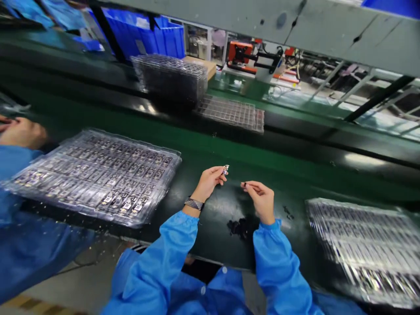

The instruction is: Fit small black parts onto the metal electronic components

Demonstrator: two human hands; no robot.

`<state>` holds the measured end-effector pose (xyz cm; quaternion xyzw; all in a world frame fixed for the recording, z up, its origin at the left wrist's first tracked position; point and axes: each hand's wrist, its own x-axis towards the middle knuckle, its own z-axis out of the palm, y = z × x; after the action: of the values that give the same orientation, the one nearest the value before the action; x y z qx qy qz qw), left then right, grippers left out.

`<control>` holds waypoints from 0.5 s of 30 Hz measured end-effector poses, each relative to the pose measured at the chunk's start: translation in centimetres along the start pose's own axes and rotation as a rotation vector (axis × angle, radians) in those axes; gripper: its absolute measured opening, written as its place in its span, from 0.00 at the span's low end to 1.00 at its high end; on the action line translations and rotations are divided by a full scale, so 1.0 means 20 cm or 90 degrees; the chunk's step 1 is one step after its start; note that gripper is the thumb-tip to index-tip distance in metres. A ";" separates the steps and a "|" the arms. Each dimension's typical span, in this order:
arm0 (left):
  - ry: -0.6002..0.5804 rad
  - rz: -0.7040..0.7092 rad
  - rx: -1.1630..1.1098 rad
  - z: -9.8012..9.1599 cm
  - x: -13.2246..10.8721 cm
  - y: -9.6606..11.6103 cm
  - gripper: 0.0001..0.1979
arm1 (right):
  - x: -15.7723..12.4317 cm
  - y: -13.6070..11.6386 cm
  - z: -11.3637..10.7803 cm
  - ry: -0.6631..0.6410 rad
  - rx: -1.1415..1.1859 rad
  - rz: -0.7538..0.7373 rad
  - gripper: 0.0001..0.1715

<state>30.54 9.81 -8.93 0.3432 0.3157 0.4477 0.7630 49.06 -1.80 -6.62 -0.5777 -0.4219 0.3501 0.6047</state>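
My left hand (210,181) is raised over the dark bench and pinches a small silver metal part (225,168) between its fingertips. A few centimetres to its right, my right hand (260,199) pinches a tiny dark piece (245,184). A small pile of dark bits (241,227) lies on the bench just below my hands. A clear plastic tray (98,175) filled with several small circuit parts sits to my left. Another clear tray (364,245) lies to my right. Both my sleeves are blue.
A co-worker's hand (21,131) and blue sleeve are at the far left. A green conveyor belt (229,144) runs behind the bench. Beyond it stand a stack of clear trays (170,76), a single flat tray (232,113) and blue bins (147,37).
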 end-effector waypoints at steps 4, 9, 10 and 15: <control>0.009 -0.013 0.011 -0.01 -0.04 -0.05 0.21 | 0.04 0.00 -0.04 0.042 0.093 0.042 0.18; -0.029 -0.028 0.017 0.03 -0.02 -0.05 0.25 | 0.10 0.00 -0.07 0.077 0.106 0.040 0.24; -0.037 -0.032 0.022 0.04 -0.01 -0.05 0.25 | 0.11 0.01 -0.06 0.077 0.105 0.043 0.24; -0.063 -0.035 0.023 0.07 0.02 -0.05 0.24 | 0.13 0.05 -0.05 0.038 0.095 0.071 0.20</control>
<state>32.38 9.52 -9.01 0.3699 0.2950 0.4029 0.7835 51.09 0.27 -7.29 -0.5638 -0.3432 0.3964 0.6381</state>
